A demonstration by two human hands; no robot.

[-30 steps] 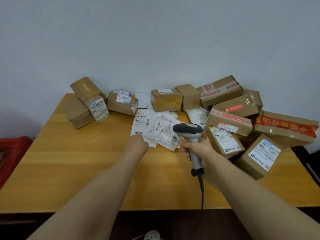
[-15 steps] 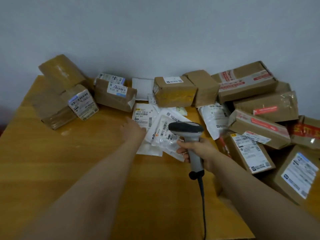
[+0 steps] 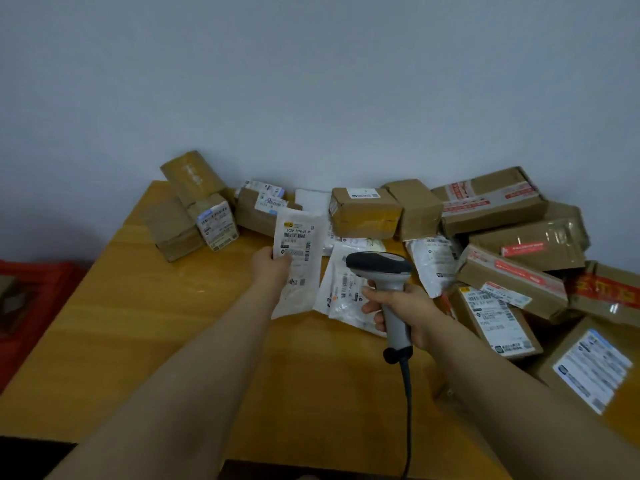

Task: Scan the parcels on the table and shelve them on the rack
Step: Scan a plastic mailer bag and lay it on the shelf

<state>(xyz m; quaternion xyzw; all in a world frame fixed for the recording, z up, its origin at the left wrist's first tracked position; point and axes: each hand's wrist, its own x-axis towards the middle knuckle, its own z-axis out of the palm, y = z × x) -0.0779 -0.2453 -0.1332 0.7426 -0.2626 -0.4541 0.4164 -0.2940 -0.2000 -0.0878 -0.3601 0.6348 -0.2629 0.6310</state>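
Pinched between the thumb and curled fingers of the left hand [image 3: 272, 268], a white poly mailer [image 3: 298, 251] stands nearly upright with its printed label facing the camera. Its lower end hangs down past the wrist over the wooden table [image 3: 138, 323], and whether it touches the wood cannot be told. Just right of that grip, the right hand [image 3: 407, 306] is wrapped firmly round the grey handle of a barcode scanner [image 3: 379, 266]. The scanner's dark head points left toward the held mailer, and its cable [image 3: 407, 393] drops from the handle's base to the near table edge. Under the scanner head, more white mailers [image 3: 341, 292] lie flat and overlapping. Another white bag [image 3: 433, 261] lies a little farther right, against the boxes. Beyond the two grips, by the wall, sits a taped carton [image 3: 363, 213]. Left of the left hand's hold is a stack of small boxes [image 3: 194, 216], one with a label turned outward. Right of the scanner grip, larger cartons [image 3: 512, 282] are heaped together, several with red tape. Well to the left, beside the table, is a red crate [image 3: 34, 292].
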